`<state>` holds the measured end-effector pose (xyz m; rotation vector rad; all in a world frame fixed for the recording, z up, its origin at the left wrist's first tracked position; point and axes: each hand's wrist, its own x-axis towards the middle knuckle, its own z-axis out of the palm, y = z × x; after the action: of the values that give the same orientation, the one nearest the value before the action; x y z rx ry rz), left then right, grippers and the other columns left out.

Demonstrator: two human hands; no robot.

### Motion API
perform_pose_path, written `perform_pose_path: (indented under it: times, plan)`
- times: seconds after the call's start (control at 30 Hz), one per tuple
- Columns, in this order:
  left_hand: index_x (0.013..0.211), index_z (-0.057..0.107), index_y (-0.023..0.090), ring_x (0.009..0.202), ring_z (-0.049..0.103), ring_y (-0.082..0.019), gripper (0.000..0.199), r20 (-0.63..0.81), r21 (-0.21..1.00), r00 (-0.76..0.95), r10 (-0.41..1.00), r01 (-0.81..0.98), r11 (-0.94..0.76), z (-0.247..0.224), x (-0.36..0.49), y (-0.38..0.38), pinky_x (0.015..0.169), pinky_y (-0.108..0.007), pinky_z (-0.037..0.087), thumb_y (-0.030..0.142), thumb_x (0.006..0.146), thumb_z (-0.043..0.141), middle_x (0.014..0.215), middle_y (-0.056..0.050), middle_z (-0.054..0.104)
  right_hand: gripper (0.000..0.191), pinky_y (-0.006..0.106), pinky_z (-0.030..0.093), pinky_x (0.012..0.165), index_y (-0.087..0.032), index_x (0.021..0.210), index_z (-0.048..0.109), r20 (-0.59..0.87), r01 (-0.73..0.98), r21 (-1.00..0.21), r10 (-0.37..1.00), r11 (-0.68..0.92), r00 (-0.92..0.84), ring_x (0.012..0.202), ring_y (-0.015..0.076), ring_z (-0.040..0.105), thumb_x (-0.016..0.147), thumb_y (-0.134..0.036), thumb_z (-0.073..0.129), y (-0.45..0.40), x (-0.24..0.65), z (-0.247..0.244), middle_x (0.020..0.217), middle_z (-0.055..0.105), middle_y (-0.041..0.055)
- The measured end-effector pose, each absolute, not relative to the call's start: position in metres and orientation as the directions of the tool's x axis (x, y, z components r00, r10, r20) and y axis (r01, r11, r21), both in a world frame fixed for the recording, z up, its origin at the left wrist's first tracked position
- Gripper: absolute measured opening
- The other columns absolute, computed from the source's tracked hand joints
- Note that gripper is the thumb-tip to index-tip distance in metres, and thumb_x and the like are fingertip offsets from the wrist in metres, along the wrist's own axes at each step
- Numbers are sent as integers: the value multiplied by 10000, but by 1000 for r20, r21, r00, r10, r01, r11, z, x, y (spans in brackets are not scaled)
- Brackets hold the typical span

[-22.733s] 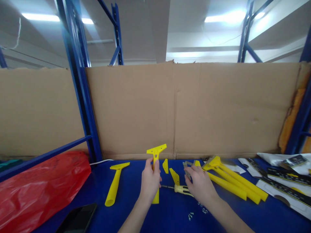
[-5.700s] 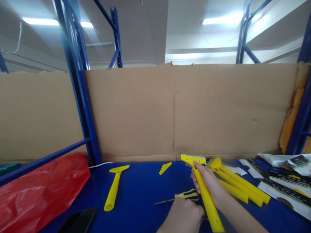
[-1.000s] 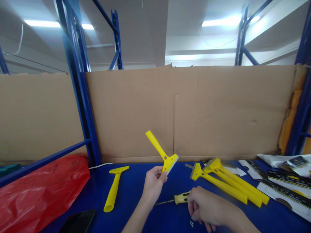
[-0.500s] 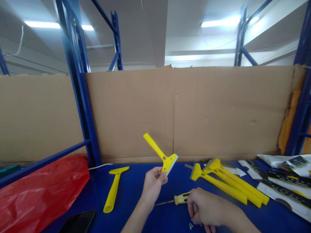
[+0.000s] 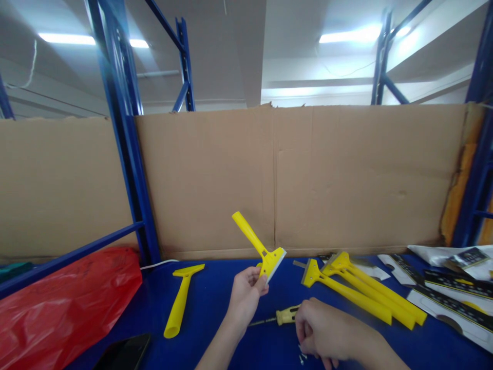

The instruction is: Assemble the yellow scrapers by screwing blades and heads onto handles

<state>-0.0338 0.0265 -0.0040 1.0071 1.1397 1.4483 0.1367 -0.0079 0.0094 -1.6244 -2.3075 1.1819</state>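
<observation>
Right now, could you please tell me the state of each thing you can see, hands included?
Left hand: closed on the held scraper
Held scraper: raised, tilted, metal edge fitted
Right hand: fingers bent near the screws, grip unclear
Screws: loose
Screwdriver: lying flat, handle partly hidden
Left scraper: lying, no blade visible
Right-side scrapers: lying bunched together
Phone: screen dark
Red bag: wrinkled

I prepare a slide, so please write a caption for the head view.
Left hand holds a yellow scraper; right hand is at small screws.
</observation>
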Motion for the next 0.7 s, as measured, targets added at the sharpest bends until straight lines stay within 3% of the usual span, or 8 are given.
perform_pose_path:
  times: [0.2,0.33,0.57,0.7]
  plan:
    - [700,636,115,520,603,-101,296,27,978,-143,989,-201,-55,-7,-35,27,554,-245,539,233,521,840,629,-8,657,168,125,308,303,-194,513,496,-326,774,-610,837,168,-439,231,45,356,602,-53,477,-11,133,12,320,411,-101]
    - [704,646,117,546,611,-109,285,23,983,-118,993,-176,-44,-6,-35,27,585,-261,548,234,530,840,647,-13,657,179,142,316,313,-196,486,487,-316,775,-605,838,182,-444,266,64,417,621,-79,478,-12,129,9,357,453,-75]
    - [706,645,115,541,609,-107,305,17,985,-119,993,-166,-37,-6,-34,27,560,-239,541,230,508,846,615,-10,660,141,140,295,281,-198,608,569,-254,774,-581,848,250,-465,278,65,408,665,-94,492,-15,127,4,415,457,-70]
    - [698,638,121,523,604,-105,306,22,986,-111,994,-160,-40,-10,-33,28,549,-242,536,240,505,845,599,-1,650,165,136,270,282,-186,557,552,-195,790,-537,867,297,-458,289,58,402,667,-78,494,-15,126,2,427,456,-55]
